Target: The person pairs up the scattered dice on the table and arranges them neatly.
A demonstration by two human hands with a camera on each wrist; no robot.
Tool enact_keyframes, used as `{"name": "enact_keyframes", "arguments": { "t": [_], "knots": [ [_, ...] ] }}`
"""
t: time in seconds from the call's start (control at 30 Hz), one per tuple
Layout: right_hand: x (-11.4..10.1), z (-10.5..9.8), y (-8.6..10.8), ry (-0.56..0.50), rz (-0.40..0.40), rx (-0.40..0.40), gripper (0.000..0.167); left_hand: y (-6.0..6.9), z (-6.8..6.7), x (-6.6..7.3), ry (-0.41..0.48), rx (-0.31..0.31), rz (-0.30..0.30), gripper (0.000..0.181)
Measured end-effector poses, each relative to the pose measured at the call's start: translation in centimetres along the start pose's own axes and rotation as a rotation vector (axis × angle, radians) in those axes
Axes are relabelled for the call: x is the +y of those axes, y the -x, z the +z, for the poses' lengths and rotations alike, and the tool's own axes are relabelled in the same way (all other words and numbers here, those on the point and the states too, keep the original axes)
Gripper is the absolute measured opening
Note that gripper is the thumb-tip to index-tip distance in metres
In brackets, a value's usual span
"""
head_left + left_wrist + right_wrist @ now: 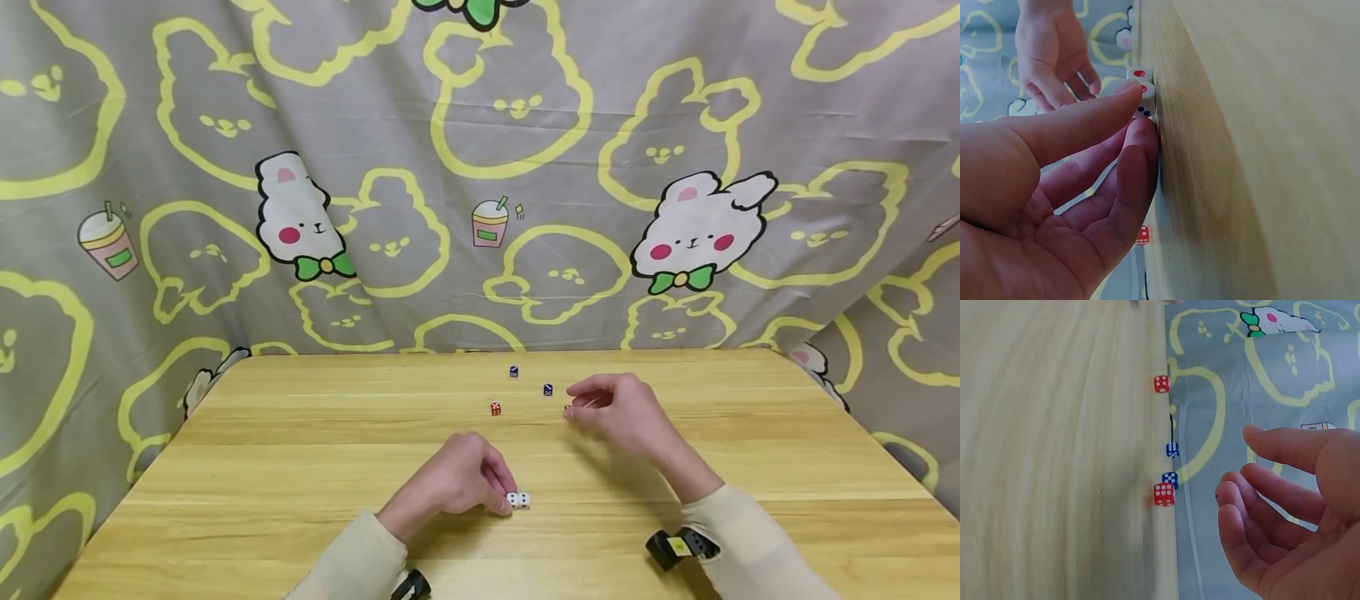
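The gripped white die is at lower centre of the head view, on the desk. The left hand pinches it between thumb and fingers. The second white die sits directly to its right, apparently touching. The right hand, right of centre, is slack and grasps nothing; its fingers are loosely bent near the right red die.

All dice are small, smooth cubes with rounded corners. The white pair bears red and dark pips; the others carry white pips. The desk surface is pale yellow with wood grain running across the head view, and has a slight sheen.

Other items: the left red die at centre; the upper blue die near the far desk edge; the lower blue die just left of the right fingertips. Behind hangs a grey, creased curtain printed with yellow outlines and white rabbits.

Obstructions: the right fingers partly cover the right red die in the head view; the left thumb overlaps the gripped white die in the left wrist view.
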State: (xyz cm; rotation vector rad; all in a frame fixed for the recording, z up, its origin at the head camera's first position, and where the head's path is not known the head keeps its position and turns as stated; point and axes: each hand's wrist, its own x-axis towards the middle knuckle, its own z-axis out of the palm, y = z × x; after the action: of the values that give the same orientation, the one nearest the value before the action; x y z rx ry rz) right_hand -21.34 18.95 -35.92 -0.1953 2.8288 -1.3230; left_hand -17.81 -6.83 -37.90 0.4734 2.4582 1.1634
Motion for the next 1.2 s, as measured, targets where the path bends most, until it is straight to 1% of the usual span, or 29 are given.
{"name": "enact_keyframes", "arguments": {
  "t": [0.27, 0.63, 0.97, 1.2],
  "knots": [
    [0.7, -0.5, -0.7, 0.018, 0.016, 0.018, 0.035, 0.1, 0.0, 0.0, 0.005, 0.003, 0.005, 0.02],
    [1.5, -0.6, -1.6, 0.039, 0.032, 0.013, 0.034, 0.2, -0.1, 0.0, 0.008, 0.003, 0.015, 0.02],
    [2.1, 0.0, -2.4, 0.061, 0.06, -0.042, 0.035, 0.1, -0.2, -0.1, 0.005, -0.001, 0.025, 0.019],
    [2.3, 0.4, -2.7, 0.097, 0.103, -0.055, 0.034, 0.0, 0.0, -0.1, 0.003, -0.002, 0.033, 0.019]
  ]
}}
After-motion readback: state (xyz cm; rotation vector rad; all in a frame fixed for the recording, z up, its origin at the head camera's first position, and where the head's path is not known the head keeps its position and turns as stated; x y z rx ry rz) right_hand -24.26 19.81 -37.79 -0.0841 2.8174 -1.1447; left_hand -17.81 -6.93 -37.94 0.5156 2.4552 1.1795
